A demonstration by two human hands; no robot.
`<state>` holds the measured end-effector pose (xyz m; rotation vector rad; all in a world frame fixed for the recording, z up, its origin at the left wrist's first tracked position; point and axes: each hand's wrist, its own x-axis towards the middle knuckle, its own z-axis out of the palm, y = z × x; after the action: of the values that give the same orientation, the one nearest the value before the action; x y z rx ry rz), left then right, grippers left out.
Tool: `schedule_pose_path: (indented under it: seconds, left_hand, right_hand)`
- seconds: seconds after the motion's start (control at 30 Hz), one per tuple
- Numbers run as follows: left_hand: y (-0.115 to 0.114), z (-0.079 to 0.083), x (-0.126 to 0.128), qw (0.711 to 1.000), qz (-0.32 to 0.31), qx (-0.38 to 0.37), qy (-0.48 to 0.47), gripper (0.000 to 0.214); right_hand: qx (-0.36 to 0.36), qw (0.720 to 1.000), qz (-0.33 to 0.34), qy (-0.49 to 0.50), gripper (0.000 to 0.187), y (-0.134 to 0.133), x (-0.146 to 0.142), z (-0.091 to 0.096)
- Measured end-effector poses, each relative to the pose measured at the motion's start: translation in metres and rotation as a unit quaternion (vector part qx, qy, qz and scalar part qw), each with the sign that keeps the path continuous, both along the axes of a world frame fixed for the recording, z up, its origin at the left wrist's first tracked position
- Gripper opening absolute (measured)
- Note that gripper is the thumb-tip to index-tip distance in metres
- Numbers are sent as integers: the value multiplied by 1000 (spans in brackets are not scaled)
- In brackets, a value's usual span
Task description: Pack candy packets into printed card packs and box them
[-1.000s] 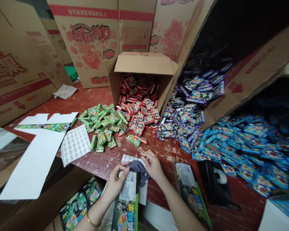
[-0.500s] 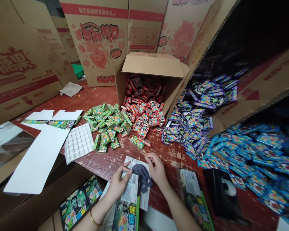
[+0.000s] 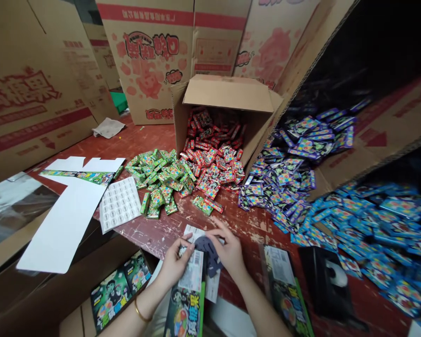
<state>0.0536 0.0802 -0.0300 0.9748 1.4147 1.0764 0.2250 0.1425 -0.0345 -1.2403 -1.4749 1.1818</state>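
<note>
Hands are seen low at the desk's near edge: the left hand (image 3: pixel 173 264) is closed on a printed display box (image 3: pixel 189 295) — green and black, its barcode panel facing up — while the right hand (image 3: pixel 228 250) grips the box's dark flap (image 3: pixel 210 255) at the far end. At far left, a flat white carton blank (image 3: pixel 61 222) is laid over the desk (image 3: pixel 154 234) edge, and a sheet of round stickers (image 3: pixel 119 203) is set just beside it. Green packets (image 3: pixel 157 180) are heaped next, then red packets (image 3: pixel 214 159) spilled from a tipped cardboard box (image 3: pixel 228 93). Purple packets (image 3: pixel 287 159) and blue packets (image 3: pixel 368 220) are piled further right — a black tape dispenser (image 3: pixel 328 281) is placed near the blue ones.
</note>
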Motion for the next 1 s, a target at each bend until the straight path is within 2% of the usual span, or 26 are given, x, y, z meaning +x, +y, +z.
schedule_pose_path:
  seconds: [0.07, 0.17, 0.23, 0.3, 0.47, 0.6, 0.67, 0.73, 0.83, 0.93, 1.0]
  left_hand:
    - [-1, 13, 0, 1000, -13, 5, -5, 23]
    - [-2, 29, -1, 998, -58, 13, -4, 30]
    - [-3, 33, -1, 997, -78, 12, -3, 33]
    - [-3, 33, -1, 997, -80, 7, -10, 35]
    - [-4, 28, 3, 997, -72, 10, -26, 38]
    - [-5, 32, 5, 997, -59, 22, -37, 40]
    - [-6, 32, 6, 998, -42, 31, -31, 37]
    - [-8, 29, 9, 998, -25, 38, -31, 33]
    - [-14, 28, 14, 994, -25, 11, -102, 42]
    - [-21, 38, 9, 979, -85, -64, -172, 58]
    - [-24, 48, -4, 960, -173, -115, -187, 44]
  right_hand:
    - [-48, 997, 3, 65, 64, 1, -1, 24]
    - [-101, 987, 74, 96, 60, 3, -4, 59]
    - [-116, 983, 119, 80, 56, 1, -6, 74]
    - [-122, 980, 142, 62, 55, -3, -8, 79]
    - [-116, 982, 147, 33, 55, -14, -11, 66]
    - [-113, 987, 112, 39, 57, -17, -13, 55]
    - [-164, 978, 95, 82, 57, -16, -14, 50]
    - [-238, 957, 93, 137, 51, -17, -15, 44]
    - [-309, 930, 89, 177, 42, -19, -14, 33]
    - [-274, 943, 123, 142, 60, -17, -3, 28]
    - [-228, 958, 138, 104, 73, -12, 13, 30]
